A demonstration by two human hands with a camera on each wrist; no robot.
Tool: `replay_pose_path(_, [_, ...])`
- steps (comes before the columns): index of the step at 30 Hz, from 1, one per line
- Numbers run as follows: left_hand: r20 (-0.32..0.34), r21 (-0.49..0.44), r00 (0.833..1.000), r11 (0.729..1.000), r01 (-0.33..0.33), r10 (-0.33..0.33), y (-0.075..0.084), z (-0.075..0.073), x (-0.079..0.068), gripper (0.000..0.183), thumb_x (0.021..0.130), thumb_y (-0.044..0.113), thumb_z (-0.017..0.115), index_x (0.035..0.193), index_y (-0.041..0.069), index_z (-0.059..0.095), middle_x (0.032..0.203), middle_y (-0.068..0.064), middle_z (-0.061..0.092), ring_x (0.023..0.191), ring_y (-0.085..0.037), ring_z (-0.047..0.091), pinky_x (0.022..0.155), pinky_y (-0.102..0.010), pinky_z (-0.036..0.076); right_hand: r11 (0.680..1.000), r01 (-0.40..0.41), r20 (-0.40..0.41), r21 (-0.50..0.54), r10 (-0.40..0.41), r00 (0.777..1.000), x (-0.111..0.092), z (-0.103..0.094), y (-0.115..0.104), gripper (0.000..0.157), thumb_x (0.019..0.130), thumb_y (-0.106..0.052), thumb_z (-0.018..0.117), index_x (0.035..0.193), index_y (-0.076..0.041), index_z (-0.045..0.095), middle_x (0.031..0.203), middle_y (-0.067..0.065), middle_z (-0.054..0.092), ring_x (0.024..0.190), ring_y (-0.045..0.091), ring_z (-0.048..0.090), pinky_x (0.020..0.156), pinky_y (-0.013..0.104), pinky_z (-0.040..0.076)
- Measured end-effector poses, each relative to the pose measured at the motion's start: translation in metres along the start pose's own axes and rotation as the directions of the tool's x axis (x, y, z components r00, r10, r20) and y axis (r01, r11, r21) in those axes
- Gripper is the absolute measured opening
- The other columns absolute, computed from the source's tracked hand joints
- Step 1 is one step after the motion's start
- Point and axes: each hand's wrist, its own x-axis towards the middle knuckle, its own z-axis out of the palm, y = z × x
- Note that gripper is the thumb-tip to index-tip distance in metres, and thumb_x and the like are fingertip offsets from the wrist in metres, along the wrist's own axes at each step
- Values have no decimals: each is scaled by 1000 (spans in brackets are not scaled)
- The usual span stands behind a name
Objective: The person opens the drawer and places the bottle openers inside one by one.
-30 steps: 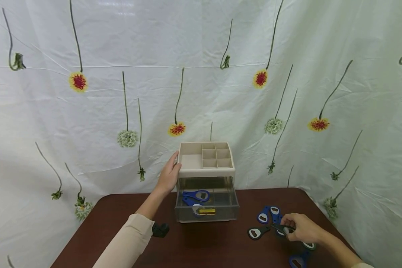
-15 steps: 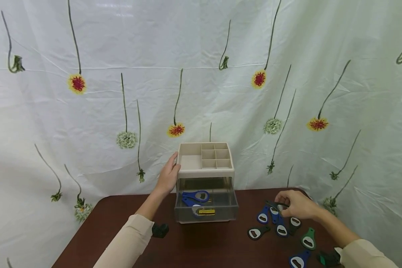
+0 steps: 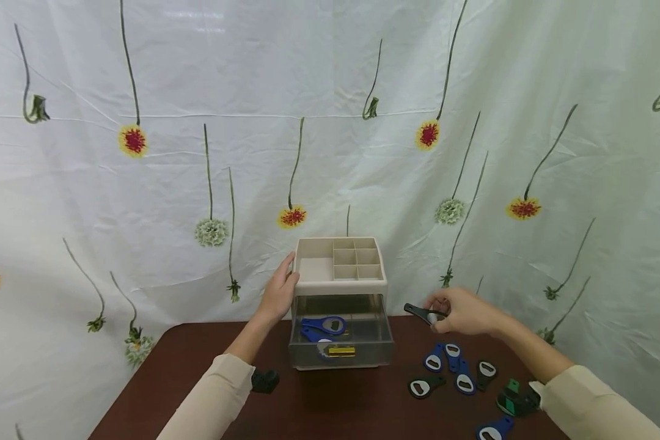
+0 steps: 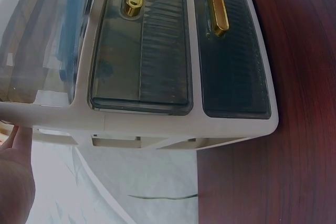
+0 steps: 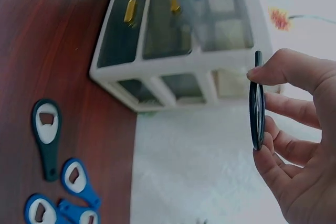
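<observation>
My right hand (image 3: pixel 464 311) pinches a dark bottle opener (image 3: pixel 416 312) above the table, to the right of the drawer organizer (image 3: pixel 341 286). In the right wrist view, thumb and fingers hold this bottle opener (image 5: pixel 256 109) by its edges, nearly edge-on to the camera. My left hand (image 3: pixel 278 294) rests along the organizer's upper left side with fingers extended. In the left wrist view only part of the left hand (image 4: pixel 17 182) shows. The organizer's clear top drawer (image 3: pixel 306 354) is pulled out, and blue bottle openers (image 3: pixel 330 324) lie inside it.
Several bottle openers lie on the right of the table: blue ones (image 3: pixel 434 362), a dark green one (image 3: pixel 420 387), a black one (image 3: pixel 486 371). Lower drawers (image 4: pixel 231 56) with gold handles stand shut. A flower-print cloth (image 3: pixel 330 153) hangs behind the table.
My right hand has lifted the dark bottle opener from the group on the table and carried it up and left toward the organizer. The left hand stays at the organizer's side.
</observation>
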Motion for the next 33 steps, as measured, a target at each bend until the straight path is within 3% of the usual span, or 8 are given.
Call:
replay_pose_path(9, [2, -5, 1000, 1000, -10, 10, -1, -2, 1, 58, 110, 14, 41, 164, 4, 25, 167, -17, 26, 146, -40, 34, 115, -58, 32, 999, 11, 41, 38, -13, 999, 31, -5, -51, 33, 82, -18, 82, 112, -10, 73, 103, 4, 66, 96, 24, 62, 84, 47, 52])
replay_pose_path(16, [1, -8, 1000, 1000, -20, 20, 0, -2, 2, 57, 109, 14, 41, 164, 3, 26, 166, -17, 27, 146, -40, 34, 114, -58, 33, 999, 6, 29, 44, -7, 1000, 49, 10, -82, 33, 81, -16, 79, 112, -8, 74, 103, 5, 66, 93, 21, 58, 84, 42, 50])
replay_pose_path(23, [-3, -6, 1000, 1000, -15, 15, -1, -1, 2, 58, 109, 13, 41, 164, 3, 26, 166, -18, 28, 147, -39, 34, 115, -58, 32, 999, -28, 6, -33, 28, 1000, 61, 32, -102, 28, 80, -18, 83, 105, -9, 77, 102, 3, 70, 97, 23, 64, 80, 40, 54])
replay_pose_path(28, [3, -5, 1000, 1000, -16, 16, -1, 0, 1, 58, 109, 14, 41, 164, 4, 25, 166, -18, 27, 147, -40, 33, 115, -58, 31, 993, -66, -33, -102, 63, 997, 66, 47, -110, 26, 80, -21, 84, 100, -6, 78, 87, -1, 69, 80, 18, 63, 71, 36, 54])
replay_pose_path(33, [-3, 2, 1000, 1000, -12, 12, 0, 0, 0, 58, 109, 14, 41, 164, 5, 25, 166, -18, 28, 146, -40, 34, 115, -58, 31, 974, -35, -116, -224, 9, 993, 66, 58, -113, 26, 83, -28, 86, 89, -5, 76, 76, 2, 68, 65, 17, 57, 65, 36, 51])
